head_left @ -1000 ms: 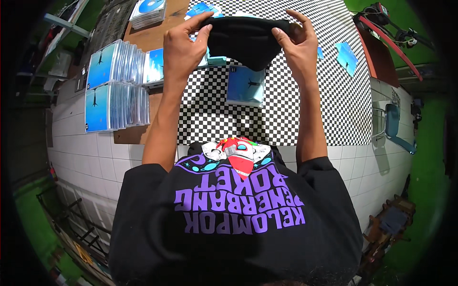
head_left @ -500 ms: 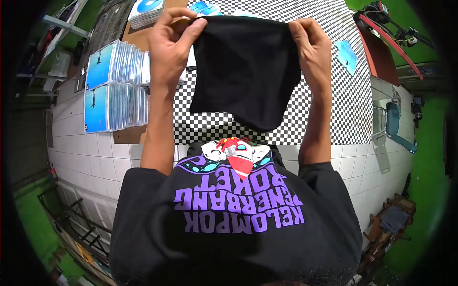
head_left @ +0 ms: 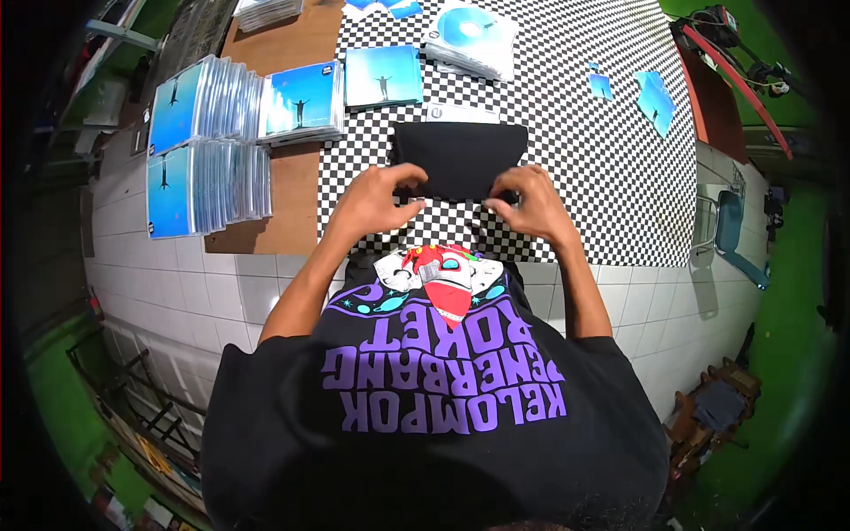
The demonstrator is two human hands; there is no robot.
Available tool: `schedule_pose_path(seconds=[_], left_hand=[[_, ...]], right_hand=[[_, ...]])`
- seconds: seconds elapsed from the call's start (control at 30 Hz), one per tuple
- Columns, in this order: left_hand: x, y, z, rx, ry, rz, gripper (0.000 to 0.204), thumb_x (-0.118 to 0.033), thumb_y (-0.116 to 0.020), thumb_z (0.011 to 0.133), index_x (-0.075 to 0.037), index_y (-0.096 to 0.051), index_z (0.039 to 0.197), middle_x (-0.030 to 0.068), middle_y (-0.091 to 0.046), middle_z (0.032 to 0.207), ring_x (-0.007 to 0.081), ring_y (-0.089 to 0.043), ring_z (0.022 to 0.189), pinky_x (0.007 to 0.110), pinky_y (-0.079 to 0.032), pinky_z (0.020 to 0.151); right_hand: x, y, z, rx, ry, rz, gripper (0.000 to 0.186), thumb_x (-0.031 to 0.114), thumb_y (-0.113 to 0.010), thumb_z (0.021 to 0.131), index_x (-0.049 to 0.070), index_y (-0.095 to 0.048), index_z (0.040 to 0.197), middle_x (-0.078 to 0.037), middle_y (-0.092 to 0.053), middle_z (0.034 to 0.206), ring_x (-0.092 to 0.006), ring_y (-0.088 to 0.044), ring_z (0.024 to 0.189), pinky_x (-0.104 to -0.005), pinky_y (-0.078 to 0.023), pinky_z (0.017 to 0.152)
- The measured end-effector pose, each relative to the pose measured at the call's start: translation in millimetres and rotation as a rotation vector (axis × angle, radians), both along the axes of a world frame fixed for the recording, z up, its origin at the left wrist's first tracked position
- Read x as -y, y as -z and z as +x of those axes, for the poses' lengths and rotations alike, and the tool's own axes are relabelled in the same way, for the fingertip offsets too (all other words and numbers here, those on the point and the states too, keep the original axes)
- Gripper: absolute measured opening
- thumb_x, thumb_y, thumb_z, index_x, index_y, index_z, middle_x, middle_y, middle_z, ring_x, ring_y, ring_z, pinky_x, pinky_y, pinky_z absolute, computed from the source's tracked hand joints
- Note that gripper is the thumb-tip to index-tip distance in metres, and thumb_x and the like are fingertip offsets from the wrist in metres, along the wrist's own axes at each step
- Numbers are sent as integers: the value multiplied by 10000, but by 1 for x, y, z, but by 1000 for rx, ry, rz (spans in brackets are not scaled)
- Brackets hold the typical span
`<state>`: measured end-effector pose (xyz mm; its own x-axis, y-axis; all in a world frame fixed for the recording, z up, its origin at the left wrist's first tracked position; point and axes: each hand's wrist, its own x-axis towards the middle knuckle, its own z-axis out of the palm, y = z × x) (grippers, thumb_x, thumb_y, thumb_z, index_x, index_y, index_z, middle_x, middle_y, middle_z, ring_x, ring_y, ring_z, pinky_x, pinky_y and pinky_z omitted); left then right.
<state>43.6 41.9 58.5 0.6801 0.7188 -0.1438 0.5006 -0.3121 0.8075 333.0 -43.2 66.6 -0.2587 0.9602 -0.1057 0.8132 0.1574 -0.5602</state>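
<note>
A folded black cloth (head_left: 460, 159) lies on the checkered table cover, in front of my body. My left hand (head_left: 376, 202) is at its lower left corner, fingers curled over the edge and thumb apart from them. At the lower right corner my right hand (head_left: 534, 205) is posed likewise, with a gap between thumb and fingers. Neither hand visibly pinches the fabric. A white case (head_left: 462, 113) shows just beyond the cloth, partly covered by it.
Tall stacks of blue disc cases (head_left: 173, 190) stand on the left, beside a shorter stack (head_left: 301, 99) and another blue stack (head_left: 383, 75). Farther back is a pile topped by a blue disc (head_left: 469, 31). Blue printed sheets (head_left: 655, 102) lie at the right on the checkered cover (head_left: 575, 168).
The black cloth, held up by both hands before, now lies lower and folded smaller on the table. Both hands have come down and inward, their fingers loosened from its top corners.
</note>
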Motion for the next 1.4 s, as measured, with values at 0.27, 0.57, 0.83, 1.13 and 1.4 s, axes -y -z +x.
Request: schedule_pose_path(seconds=[0.27,0.57,0.83,1.13,1.4], left_hand=[[-22,21,42,16,-114,630,554,-251,-815,747,-75,-648,1245,164,-620,1285,319,-586,1207,475,-414,1077],[-54,24,50,-482,24,336,602,-309,-815,767,-76,-601,1279,127,-691,1127,332,-675,1009,484,-470,994],[-16,12,73,685,-672,-927,304,-234,-713,901,-41,-659,1129,75,-724,1002,207,-699,901,345,-575,813],[3,23,86,758,-637,-704,417,-163,-621,942,-18,-547,1326,113,-674,1216,198,-674,1016,341,-526,926],[18,10,111,710,-186,-444,602,-142,-637,906,-9,-435,1457,165,-602,1357,248,-574,1253,349,-435,1084]], right_hand=[[-39,49,-3,154,436,543,418,294,-806,771,46,-687,1087,-140,-693,1086,-289,-639,1049,-522,-323,1096],[-39,22,-4,130,452,-25,389,231,-810,707,31,-648,998,-130,-662,1097,-278,-605,1092,-528,-336,1047],[-25,-11,-78,-337,739,405,283,84,-752,730,16,-624,973,-160,-644,1028,-305,-613,1038,-416,-489,856],[-7,-6,-58,-587,728,258,516,226,-713,865,49,-582,1332,-144,-606,1274,-283,-609,1108,-410,-474,983],[-23,41,-34,-1437,970,-204,622,204,-699,852,74,-507,1429,-152,-589,1313,-216,-605,1138,-348,-469,1019]])
